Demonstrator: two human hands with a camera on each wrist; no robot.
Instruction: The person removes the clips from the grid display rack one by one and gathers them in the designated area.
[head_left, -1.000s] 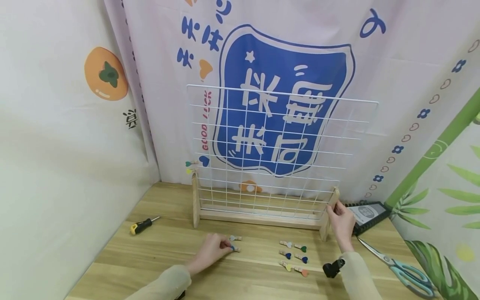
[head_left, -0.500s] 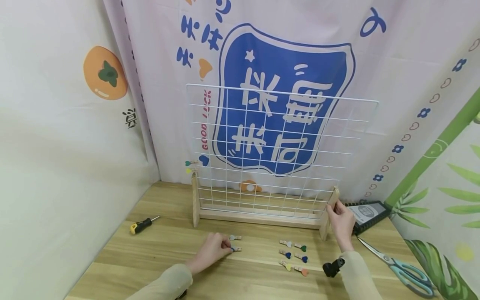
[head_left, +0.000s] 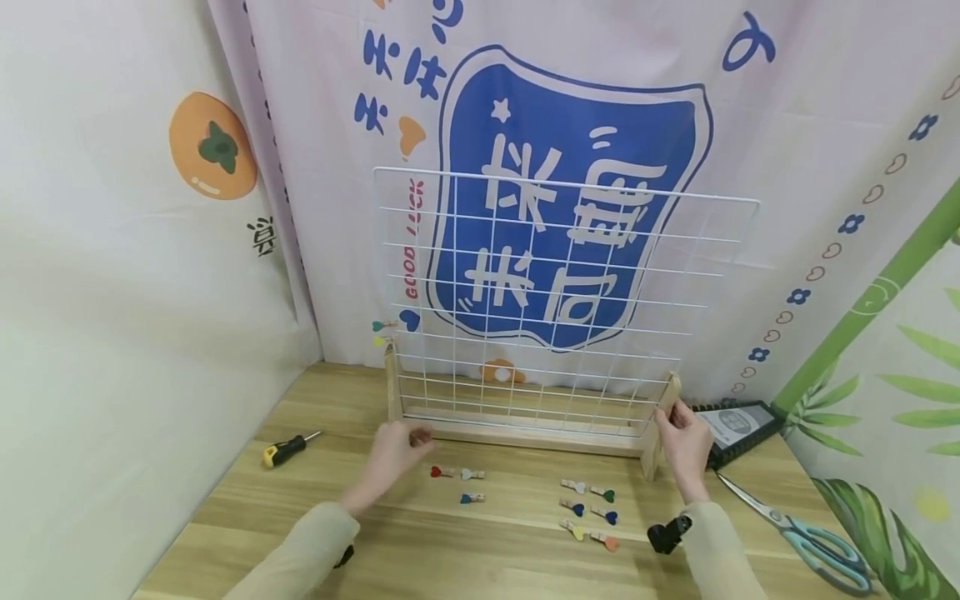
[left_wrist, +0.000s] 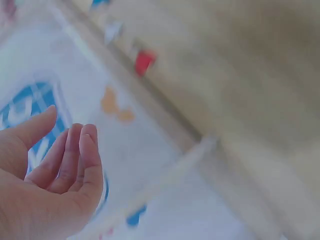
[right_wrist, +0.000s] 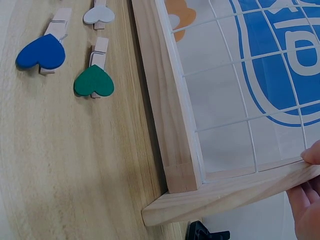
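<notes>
My left hand (head_left: pixel 396 454) hovers in front of the left foot of the white wire grid rack (head_left: pixel 525 435), fingers loosely bent and holding nothing in the left wrist view. Close to its right lie small heart clothespins: a red one (head_left: pixel 442 472), a white one (head_left: pixel 472 475) and a blue one (head_left: pixel 472 498). My right hand (head_left: pixel 684 437) pinches the right wooden upright (head_left: pixel 667 398) of the rack between thumb and fingers. Two clothespins, a teal one (head_left: pixel 381 326) and a yellow one (head_left: pixel 381 341), sit on the grid's left edge above the left upright (head_left: pixel 393 387).
Several more heart clothespins, including a green one (right_wrist: pixel 95 81) and an orange one (head_left: pixel 604 542), lie in rows at the middle right. A screwdriver (head_left: pixel 285 451) lies far left. Scissors (head_left: pixel 813 542) and a black spiral-bound book (head_left: pixel 738 429) are at the right. Printed cloth hangs behind.
My left hand has let go of the blue clothespin and moved up and left toward the rack's left foot, uncovering the red clothespin. My right hand stays on the upright.
</notes>
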